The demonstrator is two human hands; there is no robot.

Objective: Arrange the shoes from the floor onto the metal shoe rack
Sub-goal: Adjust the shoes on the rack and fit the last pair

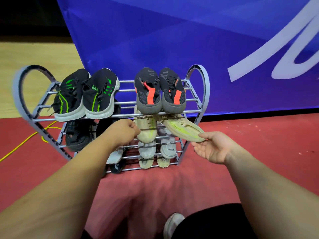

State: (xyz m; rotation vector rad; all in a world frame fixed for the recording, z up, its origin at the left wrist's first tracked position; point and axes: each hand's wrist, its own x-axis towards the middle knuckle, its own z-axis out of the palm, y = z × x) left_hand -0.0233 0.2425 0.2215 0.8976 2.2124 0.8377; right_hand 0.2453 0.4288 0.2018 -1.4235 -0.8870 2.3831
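Note:
The metal shoe rack (205, 87) with heart-shaped ends stands on the red floor. A black-and-green pair (86, 95) and a black-and-orange pair (158, 90) sit on its top tier. On the middle tier's right side lie two beige shoes with neon-yellow stripes. My left hand (124, 131) is curled against the side of the left beige shoe (146, 131) and seems to grip it. My right hand (212, 147) pinches the outer end of the right beige shoe (183, 127), which sticks out past the rack's front right at a slant.
Black shoes (77, 135) fill the middle tier's left. Pale grey and beige shoes (146, 152) sit on the lower tiers. A blue banner (172, 40) stands behind the rack. A yellow cable (22, 142) runs across the floor at left. My own shoe (172, 223) shows at the bottom.

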